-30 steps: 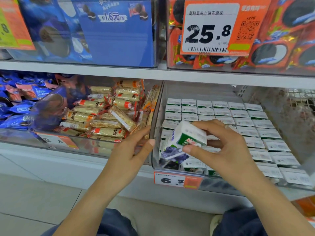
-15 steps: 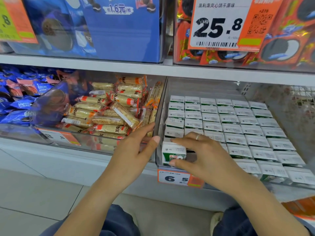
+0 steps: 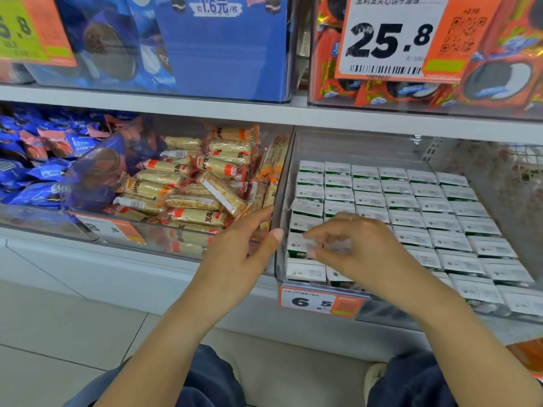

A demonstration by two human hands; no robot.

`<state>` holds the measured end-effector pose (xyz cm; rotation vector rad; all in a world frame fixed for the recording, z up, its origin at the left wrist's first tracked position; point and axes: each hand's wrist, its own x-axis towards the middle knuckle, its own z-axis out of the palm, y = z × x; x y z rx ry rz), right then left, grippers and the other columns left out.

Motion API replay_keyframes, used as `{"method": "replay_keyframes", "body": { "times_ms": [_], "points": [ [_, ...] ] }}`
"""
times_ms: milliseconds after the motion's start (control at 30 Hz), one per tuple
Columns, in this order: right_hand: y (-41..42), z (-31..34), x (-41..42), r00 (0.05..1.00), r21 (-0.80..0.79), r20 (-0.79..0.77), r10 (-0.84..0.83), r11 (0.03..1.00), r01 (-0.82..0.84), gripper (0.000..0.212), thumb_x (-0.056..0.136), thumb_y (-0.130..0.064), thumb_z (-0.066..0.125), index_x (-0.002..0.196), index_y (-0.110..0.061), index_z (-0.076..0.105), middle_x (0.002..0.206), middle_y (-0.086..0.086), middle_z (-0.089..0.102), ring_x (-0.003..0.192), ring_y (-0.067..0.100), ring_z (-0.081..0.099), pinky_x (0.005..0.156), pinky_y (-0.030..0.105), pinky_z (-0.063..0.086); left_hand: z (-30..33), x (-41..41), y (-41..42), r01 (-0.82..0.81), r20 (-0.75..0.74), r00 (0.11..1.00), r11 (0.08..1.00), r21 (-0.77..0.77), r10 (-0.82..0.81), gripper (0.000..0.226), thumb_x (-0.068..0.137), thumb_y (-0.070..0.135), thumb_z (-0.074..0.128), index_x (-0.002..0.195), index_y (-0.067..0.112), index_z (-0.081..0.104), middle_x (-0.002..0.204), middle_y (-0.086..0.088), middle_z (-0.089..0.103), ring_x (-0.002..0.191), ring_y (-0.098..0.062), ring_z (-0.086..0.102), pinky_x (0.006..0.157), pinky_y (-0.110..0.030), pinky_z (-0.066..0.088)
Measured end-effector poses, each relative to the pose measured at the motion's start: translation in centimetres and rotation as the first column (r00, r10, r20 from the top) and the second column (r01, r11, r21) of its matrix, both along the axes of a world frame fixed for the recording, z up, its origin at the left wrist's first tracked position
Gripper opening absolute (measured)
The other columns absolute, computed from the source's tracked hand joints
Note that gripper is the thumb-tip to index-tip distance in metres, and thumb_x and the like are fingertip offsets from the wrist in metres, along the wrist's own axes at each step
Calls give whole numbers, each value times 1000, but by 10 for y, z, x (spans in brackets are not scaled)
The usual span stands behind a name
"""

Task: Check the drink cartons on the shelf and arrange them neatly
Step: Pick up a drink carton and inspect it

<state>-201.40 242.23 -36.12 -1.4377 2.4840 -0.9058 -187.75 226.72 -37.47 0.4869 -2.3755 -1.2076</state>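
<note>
**Carton back in the row, next one under the fingers**

The right hand, which held a carton lifted a second ago, now hovers low centre-right over the drink cartons, fingers curled around a second-row carton; the grip is blurred. The left hand rests, fingers apart, against the clear bin wall. Snack bars crowd left; the price tag hangs below.
</note>
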Motion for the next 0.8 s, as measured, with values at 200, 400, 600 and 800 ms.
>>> {"method": "replay_keyframes", "body": {
  "times_ms": [200,400,600,800],
  "points": [
    [-23,18,-12,988,265,-143,55,964,-15,34,81,-46,69,111,-33,64,102,-14,61,97,8,58,80,27,46,2,0,0,17,8,1000,1000,-14,-16,47,94,35,52,140,27,45,121,19,52,99,22,50,78,4,37],
    [-37,20,-8,945,442,-299,134,897,12,39,80,-53,65,111,-29,60,109,-6,59,98,17,56,75,31,46,2,0,-2,26,27,999,998,-57,-24,48,95,38,50,142,28,42,134,13,51,101,11,53,82,-2,41],
    [-45,15,-7,901,464,-379,211,886,-12,41,81,-51,63,112,-24,65,108,-2,55,98,20,55,76,35,49,3,-1,-4,34,53,998,997,-75,-30,50,96,40,49,143,29,41,137,10,52,106,2,55,84,-7,42],
    [-17,20,-17,991,186,-79,110,978,-93,34,79,-53,63,108,-35,60,104,-17,52,98,8,54,79,32,44,4,0,-4,43,59,997,998,-50,-40,50,95,40,50,143,29,41,139,9,51,110,0,55,92,-19,46]
  ]
}}
